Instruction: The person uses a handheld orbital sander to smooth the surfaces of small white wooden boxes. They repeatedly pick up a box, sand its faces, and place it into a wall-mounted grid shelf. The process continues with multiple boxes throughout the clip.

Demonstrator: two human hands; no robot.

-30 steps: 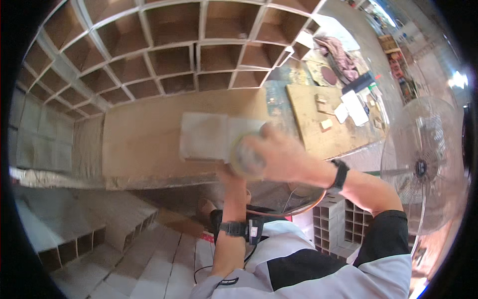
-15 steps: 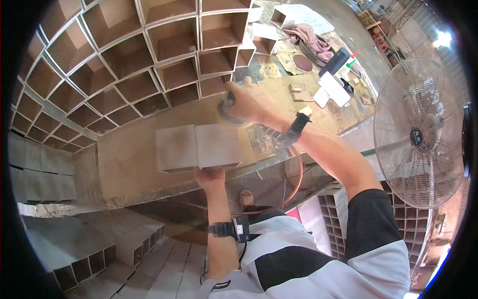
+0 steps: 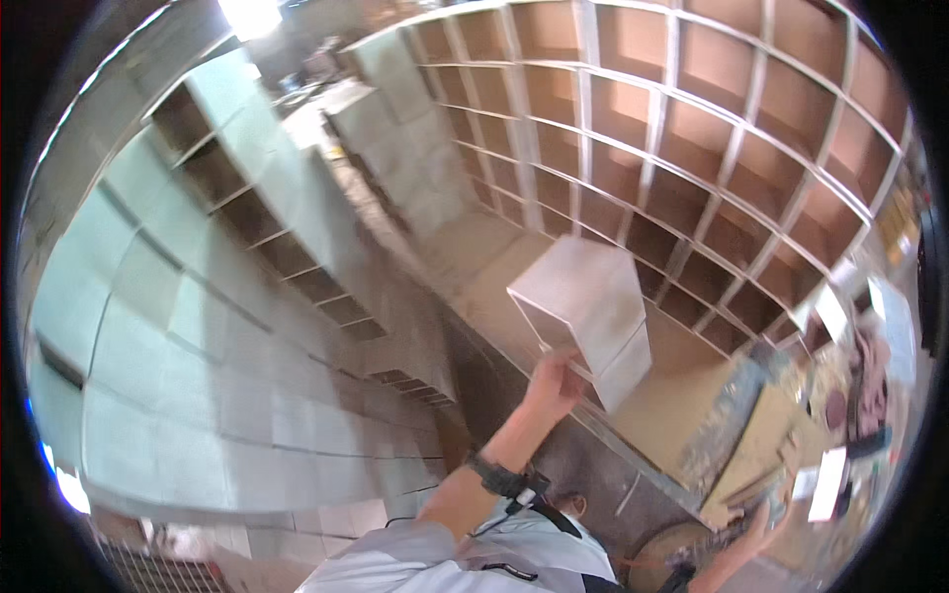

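Observation:
A pair of white open-ended boxes (image 3: pixel 593 287), side by side with a seam between them, sits near the bench's front edge. My left hand (image 3: pixel 556 383) is closed on the near lower rim of these boxes, its fingers curled at the open side. Brown board shows inside the opening. Far to the lower right, my right hand (image 3: pixel 759 532) is away from the boxes, beside the bench's near right edge. It is smeared and small, so whether it holds anything is unclear.
Stacked open white boxes form a wall (image 3: pixel 682 128) behind the bench (image 3: pixel 682 415). More pale boxes (image 3: pixel 227 326) are piled on the left. Wooden scraps, a cloth (image 3: pixel 870 366) and a white card-like item (image 3: pixel 827 484) lie at the right.
The view has swung left, bringing the left-hand stacks in. My right hand has left the round hand sander beside the boxes and is now lower right. My left hand stays at the boxes.

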